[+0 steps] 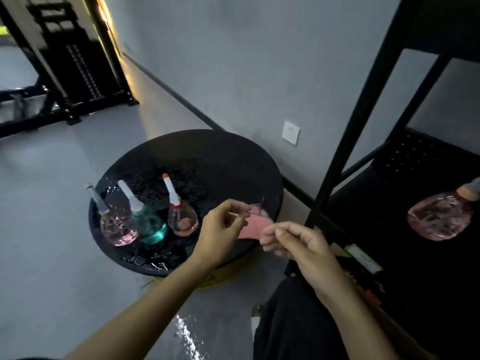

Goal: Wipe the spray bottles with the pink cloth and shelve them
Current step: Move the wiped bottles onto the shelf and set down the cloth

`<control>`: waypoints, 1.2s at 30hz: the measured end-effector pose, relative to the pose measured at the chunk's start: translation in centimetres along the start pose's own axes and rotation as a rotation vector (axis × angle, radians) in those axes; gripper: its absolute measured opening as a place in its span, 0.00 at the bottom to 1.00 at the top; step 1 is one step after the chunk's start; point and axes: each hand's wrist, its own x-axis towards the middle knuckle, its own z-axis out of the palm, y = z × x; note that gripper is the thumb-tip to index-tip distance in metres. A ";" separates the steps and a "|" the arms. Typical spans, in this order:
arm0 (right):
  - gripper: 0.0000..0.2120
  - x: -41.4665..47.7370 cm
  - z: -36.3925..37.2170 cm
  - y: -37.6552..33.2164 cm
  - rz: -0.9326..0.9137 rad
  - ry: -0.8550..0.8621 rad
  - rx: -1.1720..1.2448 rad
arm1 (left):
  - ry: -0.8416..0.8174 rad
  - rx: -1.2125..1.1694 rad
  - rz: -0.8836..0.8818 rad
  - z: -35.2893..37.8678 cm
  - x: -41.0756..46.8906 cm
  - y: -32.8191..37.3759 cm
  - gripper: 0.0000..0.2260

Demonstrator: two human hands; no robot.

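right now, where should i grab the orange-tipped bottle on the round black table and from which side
Probably the slim white neck of the orange-tipped bottle, just above its orange collar, coming from its right: the round body is wide, and the teal bottle crowds its left.

Three spray bottles stand in a row on the table. Right of it, a shelf bears another bottle.

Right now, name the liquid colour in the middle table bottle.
The middle bottle holds teal liquid; head view.
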 end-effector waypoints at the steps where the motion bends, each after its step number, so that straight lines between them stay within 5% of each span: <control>1: 0.11 0.7 1.1 0.2 0.009 -0.020 0.004 | 0.022 0.007 -0.021 -1.2 -0.2 -0.8 0.11; 14: 0.11 8.0 10.1 4.9 0.018 -0.157 -0.032 | 0.319 0.157 -0.198 -9.5 0.0 -10.1 0.07; 22: 0.10 9.2 10.8 6.0 0.023 -0.191 -0.055 | 0.334 0.245 -0.188 -9.1 4.5 -14.0 0.25; 36: 0.10 9.6 11.0 6.1 0.015 -0.217 -0.011 | 0.455 0.182 -0.218 -8.1 6.9 -16.5 0.09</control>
